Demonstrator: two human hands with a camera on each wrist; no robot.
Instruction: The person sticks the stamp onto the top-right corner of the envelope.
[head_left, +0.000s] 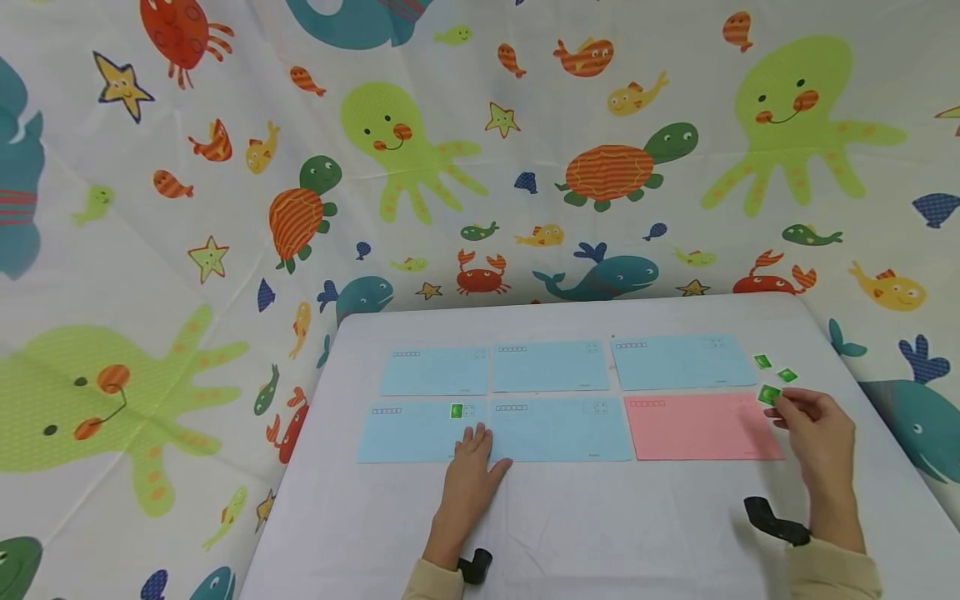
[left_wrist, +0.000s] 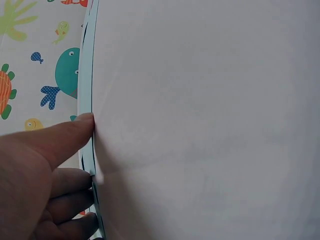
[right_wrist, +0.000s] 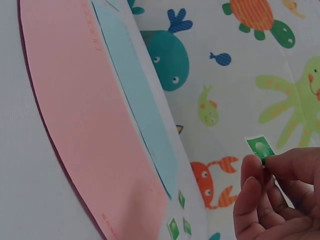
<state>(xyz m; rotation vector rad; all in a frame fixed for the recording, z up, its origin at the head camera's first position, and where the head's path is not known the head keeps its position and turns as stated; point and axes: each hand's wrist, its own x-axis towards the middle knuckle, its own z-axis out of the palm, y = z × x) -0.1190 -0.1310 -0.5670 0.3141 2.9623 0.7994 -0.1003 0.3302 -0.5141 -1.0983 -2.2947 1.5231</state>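
My right hand [head_left: 817, 433] pinches a small green stamp [head_left: 768, 395] between thumb and fingertips, just right of the pink envelope [head_left: 705, 429]. In the right wrist view the held stamp [right_wrist: 261, 149] shows a pale oval on its face. Loose green stamps [head_left: 762, 361] lie on the table beyond that hand. My left hand [head_left: 471, 475] rests with fingers spread over the lower edge of the front left blue envelope [head_left: 405, 437], its thumb out to the right. Another green stamp [head_left: 457, 411] lies on this envelope near its upper right corner, just beyond the fingertips.
More blue envelopes [head_left: 558, 437] are laid out in two rows with the pink one at front right. The white table [head_left: 585, 533] stands before a cloth [head_left: 487, 233] printed with sea animals. Black straps [head_left: 776, 523] sit at both wrists.
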